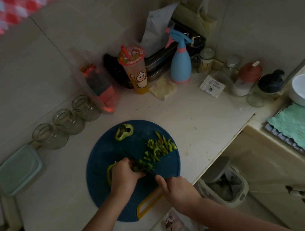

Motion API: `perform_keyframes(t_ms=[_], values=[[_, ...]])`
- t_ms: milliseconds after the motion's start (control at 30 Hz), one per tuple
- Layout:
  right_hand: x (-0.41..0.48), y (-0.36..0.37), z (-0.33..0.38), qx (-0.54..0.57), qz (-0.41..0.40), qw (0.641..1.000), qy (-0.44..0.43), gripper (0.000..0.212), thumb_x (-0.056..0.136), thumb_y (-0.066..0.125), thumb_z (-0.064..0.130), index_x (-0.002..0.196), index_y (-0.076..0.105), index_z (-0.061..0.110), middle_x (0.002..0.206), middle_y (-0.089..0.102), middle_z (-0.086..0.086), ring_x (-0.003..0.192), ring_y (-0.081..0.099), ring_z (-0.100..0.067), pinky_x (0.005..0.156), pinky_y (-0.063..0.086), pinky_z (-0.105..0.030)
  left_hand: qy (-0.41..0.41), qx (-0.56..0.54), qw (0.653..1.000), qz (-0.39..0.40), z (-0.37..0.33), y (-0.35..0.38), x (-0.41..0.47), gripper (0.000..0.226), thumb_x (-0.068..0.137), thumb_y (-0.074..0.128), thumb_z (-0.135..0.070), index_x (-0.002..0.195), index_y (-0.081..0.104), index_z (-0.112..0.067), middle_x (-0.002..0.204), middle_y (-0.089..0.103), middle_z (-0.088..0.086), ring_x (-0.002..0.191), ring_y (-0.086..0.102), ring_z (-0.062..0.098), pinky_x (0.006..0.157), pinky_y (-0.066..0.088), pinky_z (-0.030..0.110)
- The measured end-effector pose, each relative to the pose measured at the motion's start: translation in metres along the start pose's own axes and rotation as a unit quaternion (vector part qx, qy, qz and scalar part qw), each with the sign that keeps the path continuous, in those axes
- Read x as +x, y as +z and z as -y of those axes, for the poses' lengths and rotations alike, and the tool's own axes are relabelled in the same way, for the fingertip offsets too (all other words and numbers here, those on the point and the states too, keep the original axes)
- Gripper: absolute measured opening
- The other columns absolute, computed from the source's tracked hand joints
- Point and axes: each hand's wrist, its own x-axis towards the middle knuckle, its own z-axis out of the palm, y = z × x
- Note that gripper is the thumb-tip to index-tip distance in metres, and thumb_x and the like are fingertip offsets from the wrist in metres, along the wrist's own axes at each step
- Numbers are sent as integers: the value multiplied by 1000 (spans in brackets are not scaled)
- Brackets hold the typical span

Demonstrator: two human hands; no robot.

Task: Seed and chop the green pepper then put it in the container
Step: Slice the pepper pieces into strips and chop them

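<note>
Dim kitchen corner, seen from above. Nearest, at about 5 o'clock on the round blue cutting board (107,193), the right hand (176,188) is curled closed around a knife handle, index finger laid forward along the top; the dark blade (133,157) is hard to make out against the board and runs away toward 11 o'clock. Just left of it, the left hand (123,175) is bunched, fingertips pressed down on a green pepper piece (143,166) being cut, right against the blade. A curved pepper strip (110,171) shows at the left hand's 9 o'clock side, partly under it. Beyond the hands, at about 2 o'clock on the board, a loose pile of cut pepper strips (160,146) lies apart from both hands. At the board's 12 o'clock edge sits a hollow pepper top piece (123,132), untouched. A yellow board handle (148,205) lies at 6 o'clock, beside the right wrist. Off the board at 9 o'clock, well apart from the hands, a pale green container (19,169) rests on the counter (201,125). Farther, at 10 o'clock, three glass jars (67,121) stand along the wall; at 12 o'clock a printed drink cup (135,71) and a blue spray bottle (180,63).
</note>
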Motion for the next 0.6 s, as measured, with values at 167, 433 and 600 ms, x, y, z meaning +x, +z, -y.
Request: perform_keyframes(t_ms=[167, 433, 600], values=[[2, -1, 4, 15, 8, 1000, 14, 60, 97, 23, 55, 55, 37, 15, 55, 43, -2, 56, 46, -20, 67, 44, -37, -6, -6, 1000, 20, 0, 0, 5, 44, 63, 85, -15, 100, 64, -3, 103, 70, 8, 93, 64, 19, 74, 42, 20], [13, -8, 11, 55, 36, 997, 36, 60, 98, 24, 54, 54, 34, 14, 51, 38, -2, 46, 38, -15, 65, 41, -34, -28, -25, 997, 71, 6, -4, 18, 52, 58, 88, -20, 101, 63, -7, 101, 69, 6, 85, 60, 13, 73, 43, 22], [20, -11, 15, 60, 53, 995, 54, 57, 100, 24, 48, 56, 33, 14, 52, 36, -1, 45, 36, -10, 64, 37, -29, -25, -16, 995, 97, 9, -3, 24, 55, 57, 89, -21, 104, 62, -9, 103, 67, 4, 91, 62, 14, 72, 42, 19]])
